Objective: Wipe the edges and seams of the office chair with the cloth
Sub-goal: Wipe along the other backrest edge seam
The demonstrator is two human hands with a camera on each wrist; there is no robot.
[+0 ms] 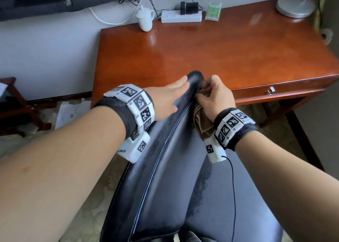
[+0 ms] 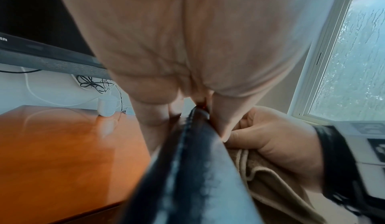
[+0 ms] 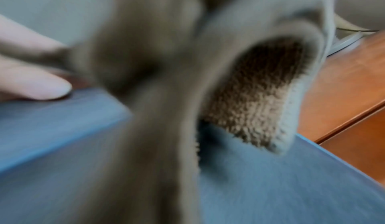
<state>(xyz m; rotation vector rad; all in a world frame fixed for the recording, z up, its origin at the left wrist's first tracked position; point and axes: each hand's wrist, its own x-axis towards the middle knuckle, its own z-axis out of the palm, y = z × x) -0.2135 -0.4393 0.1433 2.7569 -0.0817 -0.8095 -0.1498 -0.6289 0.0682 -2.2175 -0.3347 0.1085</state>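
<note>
Desk (image 1: 211,54) filled the head view from ten o'clock to three, with the chair (image 1: 174,168) pushed against its near edge and running from six o'clock up to centre. Left hand (image 1: 167,98) lay flat on the chair's outer face at about eleven o'clock of the backrest tip, fingers straight and holding nothing, apparently steadying it. Right hand (image 1: 211,96), at one o'clock of that tip, had its fingers curled round the cloth (image 1: 201,124), pinching it against the edge, the loose end hanging toward six. Wiping of the top edge seemed under way; the next move probably called for drawing the cloth down the piped seam (image 1: 165,142) toward six o'clock, keeping pressure on.
</note>
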